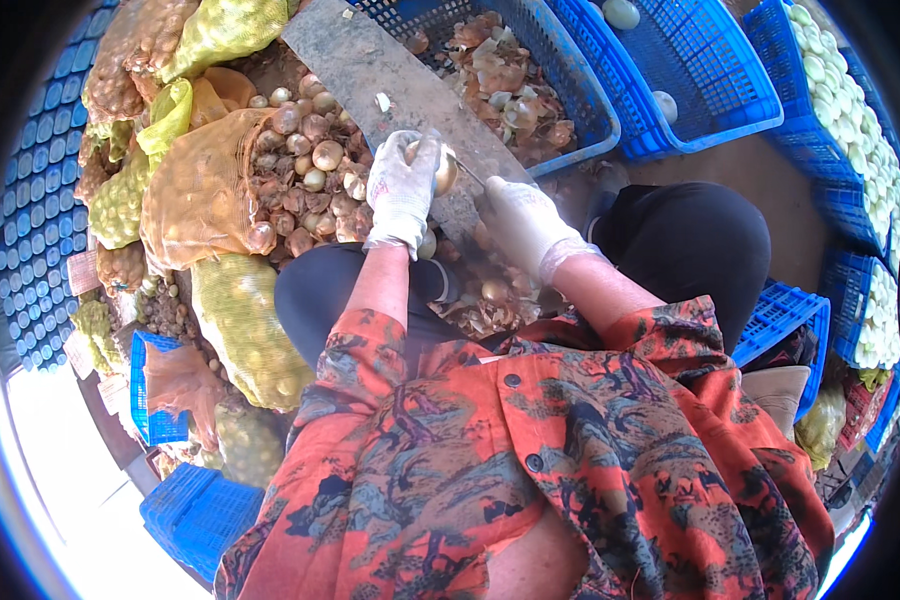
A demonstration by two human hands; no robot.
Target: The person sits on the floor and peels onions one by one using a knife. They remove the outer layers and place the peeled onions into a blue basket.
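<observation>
My left hand (403, 180), in a whitish work glove, grips an onion (445, 174) above a worn board (390, 71). In my right hand (521, 217), gloved the same way, is a knife (468, 171), its narrow metal blade pointing at the onion. The knife's handle is hidden in my fist. Small pale scraps lie on the board. Left of the board, loose unpeeled onions (328, 155) spill from an orange mesh sack (199, 187). More onions and dry skins lie on the ground under my forearms, between my knees.
Beyond the board stands a blue plastic crate (600, 97) with onion skins (521, 97) inside. Beside it, nested blue crates (765, 112) hold a few peeled onions (664, 107). Crates heaped with peeled onions (832, 82) stand far right. Yellow mesh sacks (247, 330) and stacked blue crates (199, 517) are at left.
</observation>
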